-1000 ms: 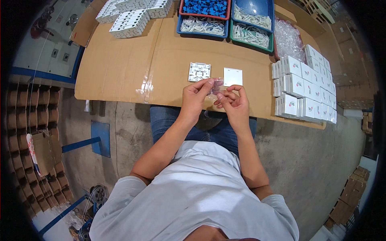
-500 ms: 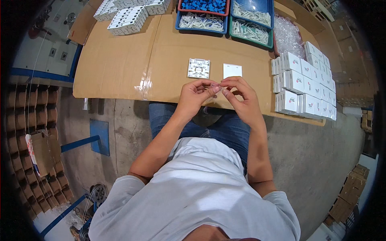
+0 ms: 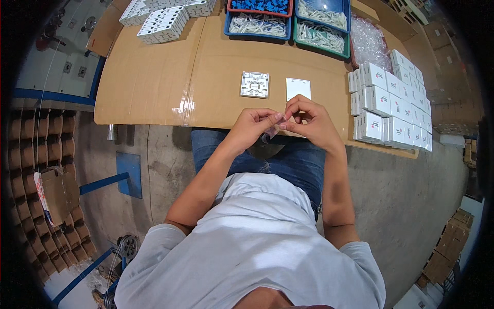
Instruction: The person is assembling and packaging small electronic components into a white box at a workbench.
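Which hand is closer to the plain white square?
The right. The right hand is just below the plain white square, its fingers overlapping the near edge in this view. The left hand is farther off, below and to the left.

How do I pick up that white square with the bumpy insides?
Probably pinch the bumpy white square by its left and right outer edges, from above: it lies flat on the cardboard, its bumpy side faces up, and both side edges look free.
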Motion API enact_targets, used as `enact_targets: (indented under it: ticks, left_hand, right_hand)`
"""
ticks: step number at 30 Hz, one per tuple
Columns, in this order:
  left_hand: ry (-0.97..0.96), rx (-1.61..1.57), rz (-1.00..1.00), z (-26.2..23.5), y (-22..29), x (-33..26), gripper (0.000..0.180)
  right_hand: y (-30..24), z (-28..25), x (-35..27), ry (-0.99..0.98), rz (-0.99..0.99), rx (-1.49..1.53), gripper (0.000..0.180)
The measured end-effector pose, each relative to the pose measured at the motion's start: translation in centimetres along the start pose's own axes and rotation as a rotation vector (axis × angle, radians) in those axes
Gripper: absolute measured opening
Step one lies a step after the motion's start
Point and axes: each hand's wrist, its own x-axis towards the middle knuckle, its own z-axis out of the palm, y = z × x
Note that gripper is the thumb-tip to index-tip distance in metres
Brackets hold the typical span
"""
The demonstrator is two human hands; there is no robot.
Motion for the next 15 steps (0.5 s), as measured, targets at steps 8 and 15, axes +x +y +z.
enact_targets:
  ticks: [8,15]
  left_hand:
    - [-0.022,-0.04,-0.013,0.1,0.0,-0.2,0.034]
    - [0.003,0.03,-0.044,-0.5,-0.7,-0.1,0.037]
  right_hand:
    - [1.8,-0.2,-0.2,-0.018,0.029,0.205,0.016]
    - [1.0,-0.3,-0.3,-0.026,0.162,-0.098,0.013]
